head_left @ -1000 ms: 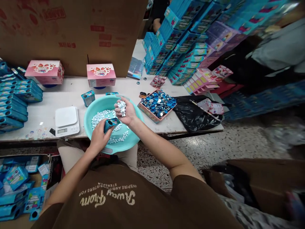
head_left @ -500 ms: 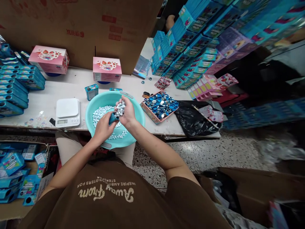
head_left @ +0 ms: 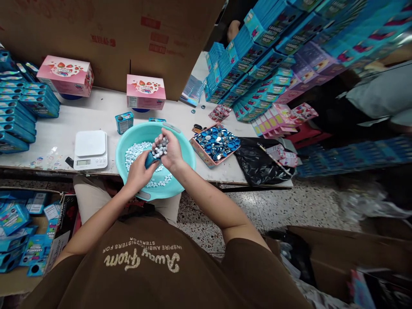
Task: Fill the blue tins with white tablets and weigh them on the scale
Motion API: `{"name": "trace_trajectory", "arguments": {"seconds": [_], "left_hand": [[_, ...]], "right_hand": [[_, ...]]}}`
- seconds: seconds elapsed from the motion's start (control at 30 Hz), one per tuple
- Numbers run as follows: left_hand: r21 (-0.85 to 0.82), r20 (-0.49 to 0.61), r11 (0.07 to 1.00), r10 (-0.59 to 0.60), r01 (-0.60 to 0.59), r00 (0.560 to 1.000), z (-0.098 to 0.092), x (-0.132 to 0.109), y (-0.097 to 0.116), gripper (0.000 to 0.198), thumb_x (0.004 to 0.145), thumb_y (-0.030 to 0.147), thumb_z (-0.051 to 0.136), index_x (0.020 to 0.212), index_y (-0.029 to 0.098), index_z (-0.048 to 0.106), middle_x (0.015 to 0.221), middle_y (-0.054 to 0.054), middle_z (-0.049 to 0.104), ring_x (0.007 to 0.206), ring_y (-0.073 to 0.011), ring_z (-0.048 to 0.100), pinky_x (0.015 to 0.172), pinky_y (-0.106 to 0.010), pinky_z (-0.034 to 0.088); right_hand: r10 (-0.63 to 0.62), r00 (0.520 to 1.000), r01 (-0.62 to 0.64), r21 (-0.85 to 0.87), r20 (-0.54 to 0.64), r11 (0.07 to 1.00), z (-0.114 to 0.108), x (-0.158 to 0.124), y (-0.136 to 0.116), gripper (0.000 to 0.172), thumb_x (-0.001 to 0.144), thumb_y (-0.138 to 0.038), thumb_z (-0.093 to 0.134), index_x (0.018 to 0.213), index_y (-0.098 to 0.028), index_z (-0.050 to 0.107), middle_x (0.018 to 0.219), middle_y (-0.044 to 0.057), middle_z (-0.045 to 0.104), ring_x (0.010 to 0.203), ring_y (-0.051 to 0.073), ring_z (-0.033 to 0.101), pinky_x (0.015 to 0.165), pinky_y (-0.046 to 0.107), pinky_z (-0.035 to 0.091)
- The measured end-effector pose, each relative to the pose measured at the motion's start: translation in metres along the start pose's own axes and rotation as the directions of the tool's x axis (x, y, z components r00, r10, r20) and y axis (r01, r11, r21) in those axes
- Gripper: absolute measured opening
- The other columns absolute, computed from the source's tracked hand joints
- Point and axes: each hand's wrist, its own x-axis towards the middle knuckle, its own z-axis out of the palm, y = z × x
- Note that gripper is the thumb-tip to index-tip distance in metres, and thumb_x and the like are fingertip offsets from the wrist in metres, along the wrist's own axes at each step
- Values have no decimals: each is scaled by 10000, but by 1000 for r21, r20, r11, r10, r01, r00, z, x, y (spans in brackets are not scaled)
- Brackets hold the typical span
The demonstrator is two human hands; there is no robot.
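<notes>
Over a turquoise basin (head_left: 188, 171) my left hand (head_left: 139, 172) grips a small blue tin (head_left: 150, 160), tilted with its mouth toward my other palm. My right hand (head_left: 171, 151) is cupped around a heap of pale candies (head_left: 160, 148), its fingers curled and its palm against the tin's end. More white-blue candies (head_left: 137, 152) lie loose on the basin's floor. Behind the basin's rim stands an upright blue tin (head_left: 124, 122), and another blue tin (head_left: 157, 120) shows only partly there.
A white digital scale (head_left: 91, 148) sits left of the basin. To the right is a box of blue and silver caps (head_left: 217, 143), with a black plastic bag (head_left: 262, 161) beyond it. Pink boxes (head_left: 146, 91) and stacked blue cartons (head_left: 244, 53) stand farther back.
Fewer candies show in my right palm, and its fingers have closed in a little more. The tin stays in my left hand. The camera view has shifted slightly.
</notes>
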Motion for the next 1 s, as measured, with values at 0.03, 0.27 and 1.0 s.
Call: {"name": "trace_trajectory", "arguments": {"seconds": [0.03, 0.27, 1.0], "left_hand": [[11, -4, 1000, 10, -10, 1000, 0, 0, 0, 358, 880, 362, 594, 1193, 188, 588, 1198, -105, 679, 1104, -259, 635, 926, -363, 502], [-22, 10, 999, -33, 34, 999, -1, 1, -1, 394, 871, 373, 605, 1231, 213, 588, 1204, -86, 688, 1088, -265, 646, 907, -365, 516], [-61, -56, 997, 42, -45, 998, 1, 1, -2, 418, 848, 311, 610, 1243, 174, 591, 1231, -108, 681, 1133, -267, 641, 965, -380, 507]], "right_hand": [[1, 1000, -1, 3, 5, 1000, 0, 0, 0, 356, 832, -394, 627, 610, -218, 411, 518, -55, 473, 476, 72, 475, 476, 193, 421], [-14, 1000, 14, -2, -8, 1000, 2, 0, 2, 354, 837, -384, 615, 600, -219, 412, 502, -62, 465, 461, 75, 475, 480, 211, 414], [-82, 997, 81, -48, -11, 996, 16, -7, -2, 399, 853, -469, 636, 616, -213, 442, 493, -78, 454, 439, 65, 472, 448, 204, 369]]}}
